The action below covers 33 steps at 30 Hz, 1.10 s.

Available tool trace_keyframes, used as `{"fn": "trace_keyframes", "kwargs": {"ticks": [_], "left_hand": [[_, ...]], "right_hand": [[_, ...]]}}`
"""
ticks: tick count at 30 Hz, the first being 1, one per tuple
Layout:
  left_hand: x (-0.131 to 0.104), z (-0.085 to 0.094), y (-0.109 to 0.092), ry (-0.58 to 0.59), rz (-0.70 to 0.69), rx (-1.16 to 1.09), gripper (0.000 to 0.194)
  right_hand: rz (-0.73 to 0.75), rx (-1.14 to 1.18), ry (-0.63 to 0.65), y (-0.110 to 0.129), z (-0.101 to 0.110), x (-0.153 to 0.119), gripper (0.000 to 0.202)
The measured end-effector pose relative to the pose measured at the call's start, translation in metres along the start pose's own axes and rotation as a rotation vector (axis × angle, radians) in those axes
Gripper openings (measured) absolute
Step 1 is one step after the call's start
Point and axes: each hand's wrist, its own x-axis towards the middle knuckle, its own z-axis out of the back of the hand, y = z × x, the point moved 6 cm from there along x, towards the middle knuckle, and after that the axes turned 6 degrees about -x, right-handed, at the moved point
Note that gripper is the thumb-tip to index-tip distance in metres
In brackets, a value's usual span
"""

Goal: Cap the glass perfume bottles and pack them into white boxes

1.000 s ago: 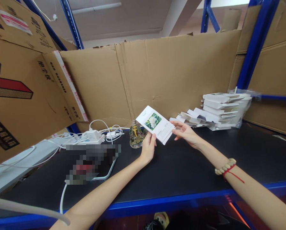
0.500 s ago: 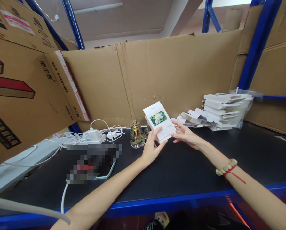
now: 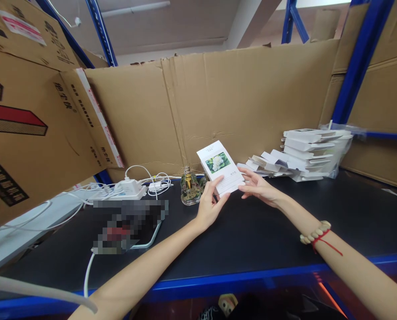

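Observation:
A white box printed with a white flower on green leaves is held up, tilted, above the black shelf top. My left hand grips its lower left edge, thumb and fingers bent around it. On the box's lower right side, my right hand pinches the edge with its fingertips. Just left of the box stands a clear glass perfume bottle with a gold-coloured neck. Behind the box, a second bottle is mostly hidden.
Folded white cartons are stacked at the right, with more lying loose beside them. A power strip with white cables sits at the left, behind a blurred-out device. Cardboard walls the back; a blue rail edges the front.
The white box has shifted very slightly left and tilted a little in my hands. Both hands keep their hold, and the rest stays in place.

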Motion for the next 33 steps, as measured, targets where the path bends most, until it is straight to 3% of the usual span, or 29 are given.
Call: {"fn": "trace_keyframes", "kwargs": {"ticks": [17,25,33], "left_hand": [[0.0,0.0,0.008,-0.001,0.127,-0.081,0.036],[0.0,0.002,0.011,-0.026,0.147,-0.083,0.034],[0.0,0.003,0.01,-0.03,0.118,-0.081,0.036]], "right_hand": [[0.121,-0.172,0.094,0.012,-0.015,-0.003,0.096],[0.189,-0.264,0.106,0.009,-0.02,-0.003,0.087],[0.181,-0.354,0.005,0.011,-0.019,-0.005,0.072]]}}
